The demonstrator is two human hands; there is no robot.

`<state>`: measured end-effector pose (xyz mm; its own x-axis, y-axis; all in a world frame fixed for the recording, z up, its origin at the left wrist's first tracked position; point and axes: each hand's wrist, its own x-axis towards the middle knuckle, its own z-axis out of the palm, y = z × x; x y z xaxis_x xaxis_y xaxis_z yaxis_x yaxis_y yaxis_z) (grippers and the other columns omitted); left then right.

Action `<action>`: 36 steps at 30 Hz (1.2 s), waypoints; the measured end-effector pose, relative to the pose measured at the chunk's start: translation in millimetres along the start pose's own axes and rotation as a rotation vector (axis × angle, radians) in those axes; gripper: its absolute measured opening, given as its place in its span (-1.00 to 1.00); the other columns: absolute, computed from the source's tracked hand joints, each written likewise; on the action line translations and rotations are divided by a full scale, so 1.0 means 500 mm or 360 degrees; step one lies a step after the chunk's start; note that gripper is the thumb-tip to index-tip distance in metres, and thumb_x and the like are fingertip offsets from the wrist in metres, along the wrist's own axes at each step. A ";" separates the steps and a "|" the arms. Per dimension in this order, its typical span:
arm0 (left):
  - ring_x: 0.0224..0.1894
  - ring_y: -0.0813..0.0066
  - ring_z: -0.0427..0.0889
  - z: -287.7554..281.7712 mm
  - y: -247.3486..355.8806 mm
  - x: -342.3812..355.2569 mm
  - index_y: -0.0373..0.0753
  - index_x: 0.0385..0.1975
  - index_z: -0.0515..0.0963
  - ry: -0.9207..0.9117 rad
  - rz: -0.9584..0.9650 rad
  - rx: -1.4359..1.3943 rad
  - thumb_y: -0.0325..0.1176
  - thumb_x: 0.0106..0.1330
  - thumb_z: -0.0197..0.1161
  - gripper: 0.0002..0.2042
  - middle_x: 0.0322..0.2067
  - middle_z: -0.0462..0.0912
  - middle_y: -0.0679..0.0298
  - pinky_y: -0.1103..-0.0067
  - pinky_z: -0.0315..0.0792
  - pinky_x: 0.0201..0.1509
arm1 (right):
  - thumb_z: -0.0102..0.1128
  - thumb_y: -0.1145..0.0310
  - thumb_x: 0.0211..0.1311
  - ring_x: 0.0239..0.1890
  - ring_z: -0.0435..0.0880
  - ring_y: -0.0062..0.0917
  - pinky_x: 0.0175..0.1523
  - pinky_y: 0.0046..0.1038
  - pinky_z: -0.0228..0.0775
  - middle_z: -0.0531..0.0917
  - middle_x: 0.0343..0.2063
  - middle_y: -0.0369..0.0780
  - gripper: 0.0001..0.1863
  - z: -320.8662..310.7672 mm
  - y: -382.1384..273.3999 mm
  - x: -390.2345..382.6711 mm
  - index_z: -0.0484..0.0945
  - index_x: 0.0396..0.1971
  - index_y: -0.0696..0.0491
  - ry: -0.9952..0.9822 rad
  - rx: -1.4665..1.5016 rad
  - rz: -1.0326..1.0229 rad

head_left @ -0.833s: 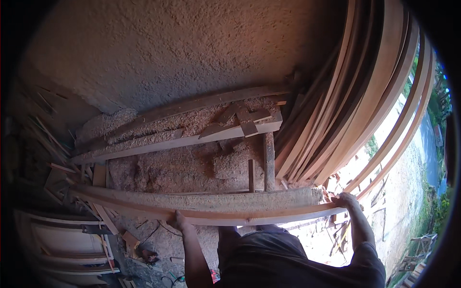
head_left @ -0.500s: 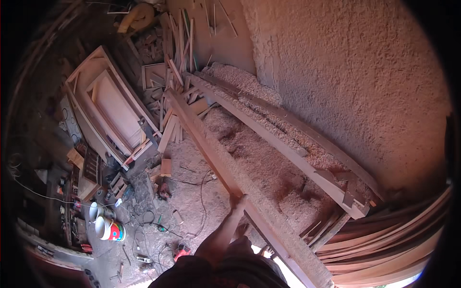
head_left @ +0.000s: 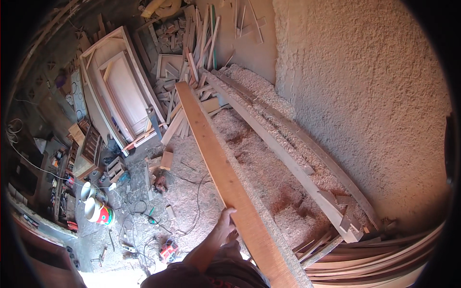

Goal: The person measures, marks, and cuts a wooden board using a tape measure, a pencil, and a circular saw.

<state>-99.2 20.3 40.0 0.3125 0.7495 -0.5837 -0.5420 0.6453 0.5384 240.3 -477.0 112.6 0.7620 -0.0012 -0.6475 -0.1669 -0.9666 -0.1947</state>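
A long wooden plank runs slantwise from the scrap pile down to the lower edge, its smooth orange-brown broad face turned up. Sawdust clings along its right edge. My left hand is closed on the plank's left edge, thumb on the upper face and fingers partly hidden beneath. A rounded skin-toned shape lies just below that hand; I cannot make out what it is. My right hand does not show.
Two long beams lie to the right, with wood shavings around them. Offcuts are piled at the back, beside a wooden door frame. White buckets, cords and a red tool are on the left floor. Stacked boards fill the lower right.
The plank has rolled in my left hand's grip, so its broad orange face now shows more fully. The whole view has shifted a little.
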 end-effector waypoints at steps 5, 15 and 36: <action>0.27 0.08 0.49 0.057 0.064 0.173 -0.25 0.27 0.41 -0.0029 0.0110 -0.0128 0.07 0.33 0.29 -0.36 0.21 0.54 0.07 0.07 0.35 0.37 | 0.10 -0.10 0.44 -0.16 0.70 -0.41 -0.11 -0.30 0.56 0.71 -0.17 -0.02 -0.44 0.020 0.081 -0.062 0.63 -0.13 0.20 0.0144 0.0567 0.0138; 0.48 -0.06 0.20 0.030 0.082 0.306 -0.09 0.53 0.06 0.0134 0.0253 0.0941 0.16 0.35 0.27 -0.14 0.52 0.08 0.03 -0.02 0.18 0.49 | 0.20 -0.02 0.42 -0.36 0.53 -0.42 -0.20 -0.34 0.42 0.57 -0.47 -0.17 -0.52 0.201 0.280 0.115 0.55 -0.29 0.20 0.1009 0.0840 0.0034; -0.60 0.29 0.51 -0.744 0.012 -0.053 -0.19 -0.26 0.59 0.1227 -0.0463 0.1352 0.00 0.39 0.19 -0.67 -0.50 0.60 0.19 0.31 0.39 -0.52 | 0.21 0.09 0.35 0.39 0.29 0.12 0.39 0.08 0.18 0.31 0.36 0.17 -0.29 0.408 -0.356 -0.018 0.29 0.40 0.13 0.0897 -0.0318 -0.1813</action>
<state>-400.8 -50.9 -167.3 -0.3724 0.4589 -0.8067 0.2551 0.8863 0.3865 135.2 -252.7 2.7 0.5782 0.7860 0.2188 0.8083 -0.5154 -0.2847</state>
